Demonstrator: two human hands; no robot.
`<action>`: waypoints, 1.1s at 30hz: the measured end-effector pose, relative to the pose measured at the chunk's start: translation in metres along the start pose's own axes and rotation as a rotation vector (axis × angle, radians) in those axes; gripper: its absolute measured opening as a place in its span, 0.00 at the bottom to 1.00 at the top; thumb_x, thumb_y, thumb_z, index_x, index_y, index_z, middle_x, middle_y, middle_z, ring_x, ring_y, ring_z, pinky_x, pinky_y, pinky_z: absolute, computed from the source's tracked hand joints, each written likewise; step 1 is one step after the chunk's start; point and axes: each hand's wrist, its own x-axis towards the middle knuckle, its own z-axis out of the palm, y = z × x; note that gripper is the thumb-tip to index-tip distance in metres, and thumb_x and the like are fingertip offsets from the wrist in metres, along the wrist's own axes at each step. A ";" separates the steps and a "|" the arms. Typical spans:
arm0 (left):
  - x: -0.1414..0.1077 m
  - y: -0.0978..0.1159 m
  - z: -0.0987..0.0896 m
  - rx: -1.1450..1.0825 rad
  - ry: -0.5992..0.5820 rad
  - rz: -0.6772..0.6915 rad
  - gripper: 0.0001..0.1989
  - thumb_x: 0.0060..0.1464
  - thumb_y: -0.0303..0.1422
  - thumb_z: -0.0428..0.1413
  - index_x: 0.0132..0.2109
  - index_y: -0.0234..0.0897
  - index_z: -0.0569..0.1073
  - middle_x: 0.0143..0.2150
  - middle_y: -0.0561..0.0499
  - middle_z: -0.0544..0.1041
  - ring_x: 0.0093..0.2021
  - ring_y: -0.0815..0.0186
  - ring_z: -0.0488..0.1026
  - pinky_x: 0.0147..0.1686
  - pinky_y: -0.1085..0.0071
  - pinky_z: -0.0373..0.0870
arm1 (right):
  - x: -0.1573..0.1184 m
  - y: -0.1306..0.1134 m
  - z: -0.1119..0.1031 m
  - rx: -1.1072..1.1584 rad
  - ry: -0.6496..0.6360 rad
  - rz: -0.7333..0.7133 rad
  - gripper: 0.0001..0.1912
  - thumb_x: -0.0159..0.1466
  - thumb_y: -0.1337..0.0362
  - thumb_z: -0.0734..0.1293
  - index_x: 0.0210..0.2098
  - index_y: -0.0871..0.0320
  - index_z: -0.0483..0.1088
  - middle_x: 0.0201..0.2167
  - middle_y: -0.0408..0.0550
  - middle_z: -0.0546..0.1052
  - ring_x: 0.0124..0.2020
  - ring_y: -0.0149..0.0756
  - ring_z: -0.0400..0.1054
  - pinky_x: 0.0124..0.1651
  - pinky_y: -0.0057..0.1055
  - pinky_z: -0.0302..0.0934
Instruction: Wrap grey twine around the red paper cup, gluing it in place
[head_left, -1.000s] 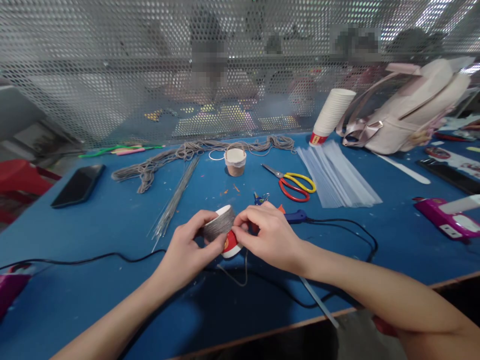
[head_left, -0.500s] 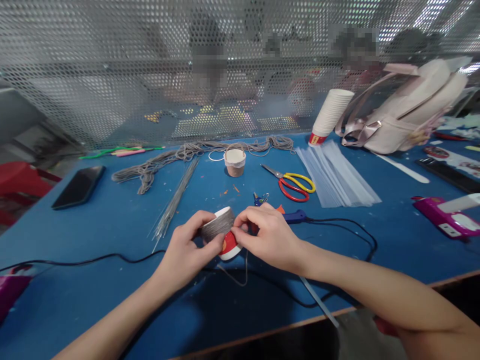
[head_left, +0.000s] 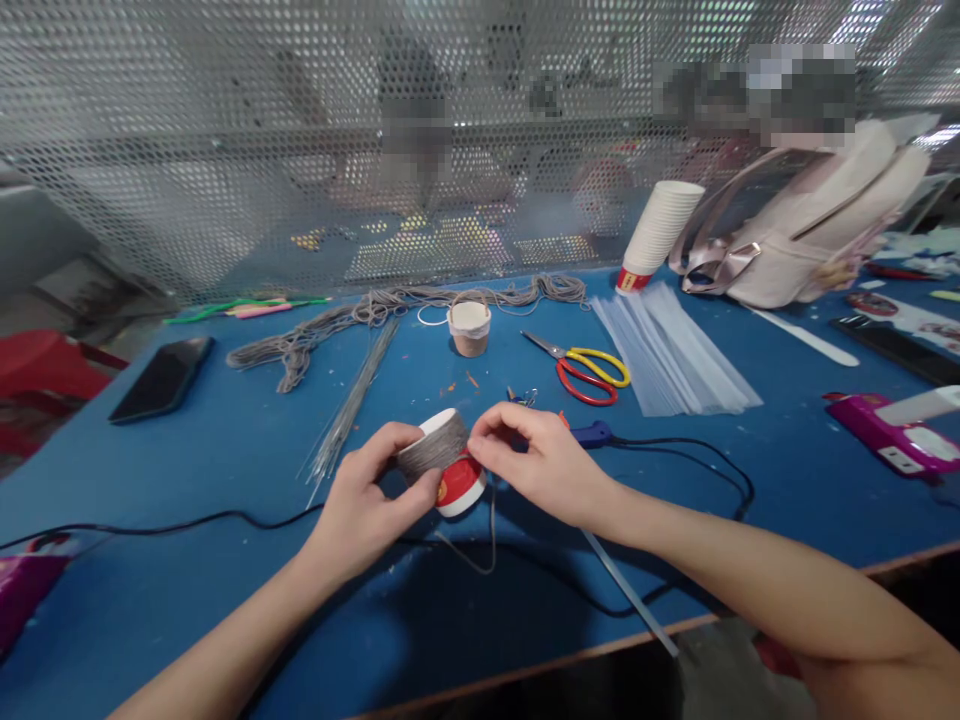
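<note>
Cup work at near centre of blue tabletop point(head_left: 180, 465). Held tilted in left hand point(head_left: 379, 490), between thumb and fingers: red-and-white paper cup point(head_left: 460, 484), mouth up and leftward, upper part wound in grey cord point(head_left: 493, 545), lower red part bare. Pinched at right side of cup, between thumb and fingertips of right hand point(head_left: 499, 445): same cord, loose length trailing below in a curve. Exact grip point too small to tell.

Just beyond right hand: blue-handled tool point(head_left: 594, 434), partly hidden, black cable running right. Farther, at centre: small basket point(head_left: 470, 338), upright. Right of basket: scissors point(head_left: 587, 378) with red and yellow handles, then clear plastic strips point(head_left: 679, 360). Far right: leaning stack of cups point(head_left: 661, 232), beside pale backpack point(head_left: 799, 250).

Left of basket: thin wires point(head_left: 349, 410) in a bundle. Farther left: tangled heap of yarn point(head_left: 289, 350), then black phone point(head_left: 161, 380).
</note>
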 end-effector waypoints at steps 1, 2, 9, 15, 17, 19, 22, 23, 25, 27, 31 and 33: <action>0.001 -0.001 -0.001 -0.006 0.005 0.013 0.06 0.46 0.34 0.54 0.33 0.38 0.69 0.25 0.56 0.72 0.25 0.70 0.68 0.26 0.75 0.65 | 0.000 -0.001 -0.002 0.014 0.012 -0.025 0.07 0.62 0.64 0.63 0.28 0.58 0.68 0.26 0.40 0.70 0.27 0.27 0.61 0.31 0.26 0.57; 0.001 -0.002 -0.003 -0.009 0.012 0.024 0.06 0.46 0.34 0.54 0.33 0.38 0.69 0.25 0.56 0.72 0.25 0.70 0.68 0.26 0.75 0.66 | 0.000 -0.001 -0.003 0.022 0.025 -0.051 0.07 0.63 0.63 0.62 0.29 0.58 0.68 0.28 0.41 0.70 0.29 0.28 0.62 0.33 0.27 0.58; 0.001 -0.008 -0.011 -0.028 0.059 0.119 0.06 0.46 0.33 0.54 0.34 0.38 0.70 0.28 0.54 0.74 0.27 0.68 0.70 0.29 0.73 0.68 | -0.002 0.003 0.003 0.061 -0.088 -0.062 0.20 0.58 0.65 0.66 0.50 0.58 0.64 0.51 0.51 0.70 0.50 0.37 0.65 0.49 0.36 0.62; 0.002 -0.014 -0.010 -0.059 -0.020 0.161 0.07 0.50 0.35 0.51 0.34 0.38 0.71 0.29 0.52 0.74 0.29 0.66 0.70 0.31 0.71 0.69 | -0.005 0.008 0.013 0.108 -0.130 -0.041 0.31 0.55 0.68 0.69 0.56 0.55 0.58 0.49 0.49 0.73 0.47 0.38 0.69 0.53 0.38 0.63; 0.003 -0.014 -0.009 -0.063 -0.032 0.204 0.08 0.52 0.34 0.50 0.37 0.37 0.71 0.32 0.51 0.75 0.33 0.64 0.71 0.34 0.69 0.70 | -0.005 0.010 0.014 0.077 -0.090 -0.057 0.30 0.55 0.67 0.69 0.55 0.55 0.59 0.49 0.50 0.73 0.47 0.38 0.69 0.53 0.39 0.64; 0.004 -0.012 -0.009 -0.006 -0.006 0.253 0.09 0.52 0.34 0.51 0.39 0.37 0.71 0.36 0.49 0.75 0.37 0.62 0.72 0.38 0.67 0.70 | -0.005 0.011 0.014 0.012 -0.052 -0.079 0.29 0.55 0.67 0.69 0.55 0.56 0.59 0.49 0.50 0.73 0.48 0.39 0.69 0.53 0.40 0.64; 0.004 -0.008 -0.007 0.143 0.073 0.282 0.09 0.50 0.32 0.53 0.40 0.38 0.70 0.38 0.48 0.75 0.40 0.61 0.71 0.41 0.65 0.69 | -0.005 0.014 0.015 -0.115 0.005 -0.145 0.29 0.55 0.67 0.68 0.56 0.57 0.58 0.51 0.53 0.71 0.51 0.42 0.67 0.54 0.43 0.63; 0.003 -0.007 -0.006 0.174 0.092 0.286 0.09 0.50 0.32 0.53 0.41 0.39 0.70 0.38 0.48 0.75 0.39 0.61 0.71 0.41 0.65 0.69 | -0.005 0.015 0.015 -0.151 0.024 -0.181 0.29 0.56 0.67 0.67 0.56 0.58 0.58 0.52 0.54 0.71 0.52 0.43 0.66 0.55 0.44 0.62; 0.002 -0.006 -0.004 0.201 0.109 0.280 0.09 0.50 0.31 0.54 0.41 0.39 0.69 0.37 0.49 0.74 0.38 0.63 0.71 0.40 0.66 0.70 | -0.005 0.017 0.017 -0.206 0.063 -0.254 0.28 0.57 0.67 0.67 0.56 0.59 0.58 0.53 0.56 0.70 0.54 0.43 0.65 0.56 0.44 0.61; 0.000 -0.007 -0.001 0.189 0.110 0.254 0.09 0.50 0.31 0.54 0.41 0.39 0.69 0.37 0.50 0.74 0.37 0.64 0.71 0.38 0.67 0.70 | -0.005 0.019 0.019 -0.242 0.091 -0.305 0.27 0.58 0.67 0.66 0.56 0.59 0.57 0.54 0.57 0.69 0.55 0.43 0.64 0.57 0.44 0.61; -0.003 -0.009 0.003 0.112 0.094 0.184 0.07 0.52 0.31 0.53 0.40 0.38 0.69 0.35 0.51 0.74 0.34 0.66 0.71 0.35 0.70 0.70 | -0.005 0.020 0.020 -0.287 0.093 -0.338 0.27 0.59 0.66 0.66 0.56 0.60 0.57 0.54 0.57 0.69 0.56 0.43 0.63 0.58 0.44 0.60; -0.003 -0.009 0.002 0.087 0.105 0.190 0.07 0.51 0.30 0.53 0.39 0.38 0.70 0.33 0.52 0.73 0.33 0.67 0.71 0.34 0.71 0.70 | -0.006 0.019 0.019 -0.301 0.082 -0.340 0.27 0.60 0.64 0.66 0.56 0.61 0.57 0.54 0.58 0.69 0.56 0.43 0.64 0.58 0.43 0.60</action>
